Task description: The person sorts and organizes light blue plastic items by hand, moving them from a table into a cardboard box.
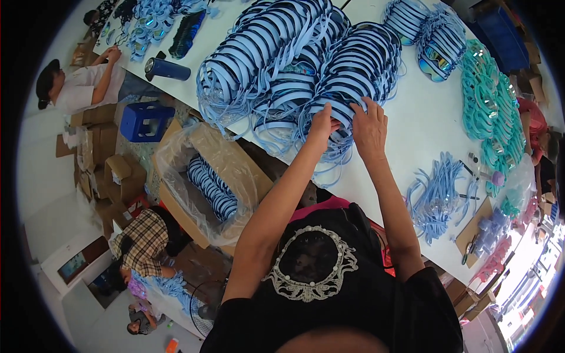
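Long stacked rows of swim goggles with light-blue straps and dark mirrored lenses lie on the white table (425,126). At the near end of the right-hand row (362,62), my left hand (321,126) has its thumb on top and its fingers curled round the end goggles (338,134). My right hand (370,127) grips the same end from the right, back upward and fingers bent over the straps; its fingertips are partly hidden. Loose straps hang below both hands. Another long row (262,50) lies to the left, with more goggles (288,94) between the two.
An open carton (203,234) lined with plastic holds more goggles, left of me. Teal goggles (485,112) and a bundle of blue straps (438,191) lie on the right. A blue bottle (170,69) stands near the left edge. Other people sit at the left.
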Available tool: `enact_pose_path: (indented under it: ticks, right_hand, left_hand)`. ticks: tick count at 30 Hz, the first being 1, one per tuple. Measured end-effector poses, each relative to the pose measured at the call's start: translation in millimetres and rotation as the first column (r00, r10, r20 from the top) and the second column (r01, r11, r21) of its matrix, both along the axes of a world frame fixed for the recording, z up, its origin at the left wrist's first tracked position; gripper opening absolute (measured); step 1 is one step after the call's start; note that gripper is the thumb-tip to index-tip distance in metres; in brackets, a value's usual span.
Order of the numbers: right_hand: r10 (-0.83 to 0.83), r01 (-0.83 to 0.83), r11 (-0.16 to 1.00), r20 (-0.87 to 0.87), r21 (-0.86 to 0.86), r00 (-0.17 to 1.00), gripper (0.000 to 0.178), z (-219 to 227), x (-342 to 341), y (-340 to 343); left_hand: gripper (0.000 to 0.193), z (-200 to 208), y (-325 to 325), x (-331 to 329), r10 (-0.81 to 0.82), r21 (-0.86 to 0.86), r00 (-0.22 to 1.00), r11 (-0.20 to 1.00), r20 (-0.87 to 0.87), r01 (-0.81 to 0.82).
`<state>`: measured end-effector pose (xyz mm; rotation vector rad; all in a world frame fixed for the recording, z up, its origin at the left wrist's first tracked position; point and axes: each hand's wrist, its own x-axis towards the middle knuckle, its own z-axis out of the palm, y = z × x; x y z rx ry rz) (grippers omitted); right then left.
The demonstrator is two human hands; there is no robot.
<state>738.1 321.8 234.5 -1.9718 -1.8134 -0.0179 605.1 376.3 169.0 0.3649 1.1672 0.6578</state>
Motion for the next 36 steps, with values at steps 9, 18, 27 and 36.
enact_pose_path:
  ticks: [9,18,27,36]
  right_hand:
    - [0.067,-0.070,0.998,-0.262,-0.003,0.963,0.015,-8.1,39.2,33.2]
    - [-0.020,-0.055,0.982,-0.387,-0.182,0.922,0.022,3.8,42.2,47.4]
    - [-0.179,0.168,0.983,-0.509,-0.066,0.842,0.032,-7.7,60.1,45.6]
    - [-0.218,0.139,0.935,-0.223,-0.326,0.950,0.025,-16.9,79.9,76.2]
  left_hand:
    - [0.055,0.5,7.0,20.1,-0.113,0.111,0.974,0.984,-0.196,0.136]
    - [0.050,-3.6,5.2,5.3,-0.055,0.058,0.998,0.997,-0.013,0.055]
    - [0.042,31.6,-16.8,41.5,-0.035,0.247,0.994,0.967,-0.103,0.059]
    - [0.053,21.6,-10.6,38.9,0.057,0.010,0.998,0.998,-0.009,-0.057]
